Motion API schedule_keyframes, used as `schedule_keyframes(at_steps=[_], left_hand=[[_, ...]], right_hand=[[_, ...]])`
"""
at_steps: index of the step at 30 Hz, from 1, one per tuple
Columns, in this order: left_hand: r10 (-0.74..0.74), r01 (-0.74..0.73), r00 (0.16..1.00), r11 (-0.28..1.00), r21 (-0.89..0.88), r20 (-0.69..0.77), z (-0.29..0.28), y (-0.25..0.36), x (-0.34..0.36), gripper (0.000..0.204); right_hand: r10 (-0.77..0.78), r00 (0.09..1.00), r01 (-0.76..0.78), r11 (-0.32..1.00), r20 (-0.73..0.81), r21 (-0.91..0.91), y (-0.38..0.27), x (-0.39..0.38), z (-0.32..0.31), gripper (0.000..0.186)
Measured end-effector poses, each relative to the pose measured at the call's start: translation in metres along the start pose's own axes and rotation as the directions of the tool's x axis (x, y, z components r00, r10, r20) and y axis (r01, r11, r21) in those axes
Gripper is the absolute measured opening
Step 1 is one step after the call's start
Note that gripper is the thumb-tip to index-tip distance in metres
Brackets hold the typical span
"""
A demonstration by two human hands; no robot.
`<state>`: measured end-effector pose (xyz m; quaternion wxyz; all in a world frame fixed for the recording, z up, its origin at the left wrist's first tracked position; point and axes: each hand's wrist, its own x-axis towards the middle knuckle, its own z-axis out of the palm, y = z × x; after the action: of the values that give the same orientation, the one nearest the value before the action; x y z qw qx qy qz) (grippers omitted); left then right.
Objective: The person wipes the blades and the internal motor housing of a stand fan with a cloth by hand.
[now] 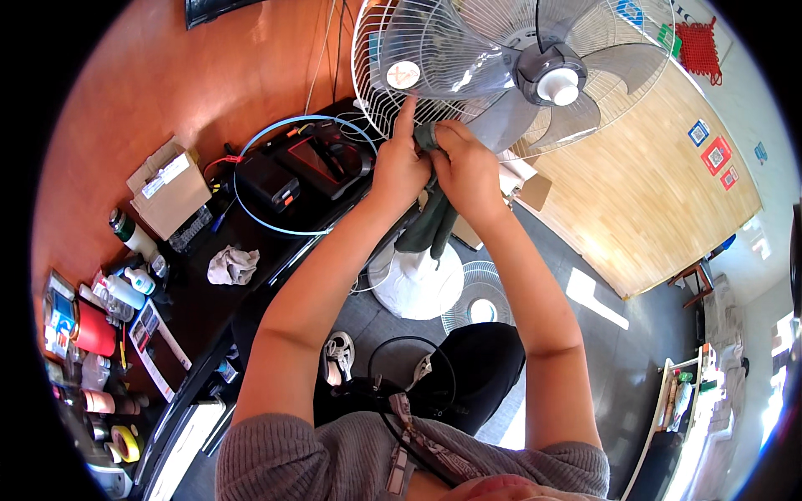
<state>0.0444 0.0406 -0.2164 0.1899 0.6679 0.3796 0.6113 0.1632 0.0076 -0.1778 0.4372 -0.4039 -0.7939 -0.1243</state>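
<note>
A standing fan (555, 79) with a wire cage, grey translucent blades and a white base (413, 296) faces me at the top. A dark green cloth (426, 224) hangs beneath the cage, hiding much of the pole. My left hand (401, 167) is at the cloth's upper end, index finger stretched up to the cage's lower wires, other fingers curled against the fabric. My right hand (464, 171) is closed on the cloth just beside it. The separate round front grille (468, 275) lies on the floor behind the base.
A black desk (217, 292) at left carries a cardboard box (171, 188), black device (317, 159), crumpled tissue (234, 265), bottles and tape. An orange-brown panel (234, 67) backs it. A wooden board (643, 192) is at right, with a rack (668, 401) below. My feet (341, 355) are below.
</note>
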Motion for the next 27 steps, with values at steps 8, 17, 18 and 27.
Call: schedule_keyframes(at_steps=[8, 17, 18, 27], left_hand=[[-0.016, 0.019, 1.000, 0.996, -0.088, 0.026, -0.001, 0.000, -0.005, 0.087], [-0.089, 0.136, 0.977, 0.960, -0.245, 0.192, -0.008, -0.010, 0.012, 0.099], [-0.093, 0.150, 0.973, 0.952, -0.267, 0.213, -0.004, -0.014, 0.012, 0.099], [-0.073, 0.198, 0.948, 0.898, -0.394, 0.310, -0.009, -0.009, 0.008, 0.055]], right_hand=[[-0.039, 0.999, 0.037, 0.975, 0.004, 0.220, 0.012, 0.000, 0.006, 0.023], [0.592, 0.796, -0.262, 0.524, -0.125, 0.810, 0.015, -0.019, 0.002, 0.015], [0.629, 0.750, -0.211, 0.521, -0.205, 0.827, 0.028, -0.029, 0.001, 0.013], [0.551, 0.826, -0.429, 0.752, -0.120, 0.501, 0.041, -0.061, -0.018, 0.040]])
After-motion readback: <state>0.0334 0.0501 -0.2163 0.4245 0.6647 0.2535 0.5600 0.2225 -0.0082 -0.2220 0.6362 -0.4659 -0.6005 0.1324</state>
